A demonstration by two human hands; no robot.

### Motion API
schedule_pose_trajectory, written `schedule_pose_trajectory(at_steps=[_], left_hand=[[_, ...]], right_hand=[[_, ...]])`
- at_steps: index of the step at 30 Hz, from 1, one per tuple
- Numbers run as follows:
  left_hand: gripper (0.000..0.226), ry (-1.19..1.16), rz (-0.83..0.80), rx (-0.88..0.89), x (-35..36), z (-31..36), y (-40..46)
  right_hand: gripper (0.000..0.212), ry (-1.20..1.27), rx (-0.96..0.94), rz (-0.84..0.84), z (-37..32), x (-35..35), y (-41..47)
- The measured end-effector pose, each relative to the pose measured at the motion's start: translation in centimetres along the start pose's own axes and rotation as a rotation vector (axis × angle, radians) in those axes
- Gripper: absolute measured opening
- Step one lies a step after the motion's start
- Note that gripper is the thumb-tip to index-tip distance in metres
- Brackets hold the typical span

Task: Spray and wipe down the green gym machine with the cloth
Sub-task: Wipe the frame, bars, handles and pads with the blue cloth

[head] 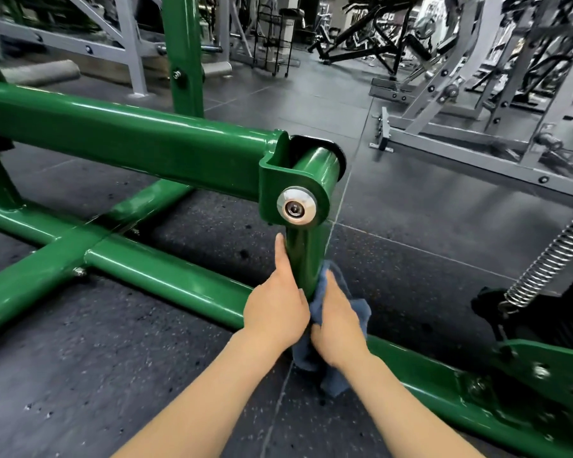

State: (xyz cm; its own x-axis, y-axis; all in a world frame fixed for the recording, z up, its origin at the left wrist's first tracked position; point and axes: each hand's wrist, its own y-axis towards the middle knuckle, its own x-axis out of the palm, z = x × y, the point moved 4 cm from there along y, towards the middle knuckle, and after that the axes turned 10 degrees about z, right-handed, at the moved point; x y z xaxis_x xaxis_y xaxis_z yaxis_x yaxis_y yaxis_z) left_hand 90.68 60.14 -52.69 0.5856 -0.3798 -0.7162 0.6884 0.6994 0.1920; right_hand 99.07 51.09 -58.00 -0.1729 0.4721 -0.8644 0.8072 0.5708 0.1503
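Note:
The green gym machine (129,140) fills the left and middle of the view, with a long horizontal arm ending at a pivot with a chrome bolt cap (296,206). A short green upright post (303,256) drops from that pivot to the floor bar (166,282). My left hand (277,309) presses flat against the post's left side. My right hand (336,325) holds a blue-grey cloth (358,312) against the post's right side, the cloth wrapping behind and hanging below. No spray bottle is visible.
Dark rubber floor (411,206) lies all around. A coiled metal spring (549,256) and a black part sit at the right. Grey machine frames (460,140) stand at the back right and back left (113,51). Another green upright (182,54) rises behind.

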Motion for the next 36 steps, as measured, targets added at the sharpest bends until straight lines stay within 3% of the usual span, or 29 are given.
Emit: schedule_pose_trajectory(at_steps=[3,7,9,11,15,18,21,24,29,32,36], left_hand=[[0.093,0.048,-0.025,-0.023,-0.1,0.2,-0.2],[0.091,0.037,-0.102,-0.033,-0.1,0.4,-1.2],[0.086,0.015,-0.092,-0.007,-0.3,0.5,-1.9],[0.077,0.033,0.021,0.085,-1.1,0.9,-2.5],[0.062,0.037,0.374,0.345,-2.2,1.8,-2.5],[0.064,0.015,0.385,0.367,-2.8,1.5,-2.0],[0.078,-0.012,0.194,0.316,-2.4,0.2,-1.8],[0.085,-0.038,0.004,0.269,-0.4,-1.2,-2.5],[0.094,-0.064,-0.084,0.158,1.2,-2.3,-3.0],[0.094,-0.030,-0.102,0.158,1.0,-2.5,-2.9],[0.096,-0.035,-0.134,0.117,0.8,-2.1,-3.1]], right_hand=[[0.091,-0.291,0.022,-0.169,0.8,0.9,-1.8],[0.078,-0.324,0.045,-0.153,0.0,0.0,-2.0],[0.065,-0.185,0.065,-0.005,-1.0,-2.1,-1.4],[0.052,0.112,0.104,0.228,-2.7,-4.8,-0.9],[0.071,0.455,0.005,0.585,-6.6,-8.7,0.6],[0.074,0.486,-0.094,0.664,-8.1,-9.3,1.2],[0.075,0.426,-0.161,0.583,-7.5,-8.5,1.9],[0.076,0.492,-0.067,0.439,-5.8,-7.5,2.5],[0.077,0.539,0.083,0.055,-0.9,-1.7,1.6],[0.072,0.116,0.129,-0.050,1.6,1.2,0.1],[0.065,-0.393,0.085,-0.011,0.8,2.0,-1.0]])
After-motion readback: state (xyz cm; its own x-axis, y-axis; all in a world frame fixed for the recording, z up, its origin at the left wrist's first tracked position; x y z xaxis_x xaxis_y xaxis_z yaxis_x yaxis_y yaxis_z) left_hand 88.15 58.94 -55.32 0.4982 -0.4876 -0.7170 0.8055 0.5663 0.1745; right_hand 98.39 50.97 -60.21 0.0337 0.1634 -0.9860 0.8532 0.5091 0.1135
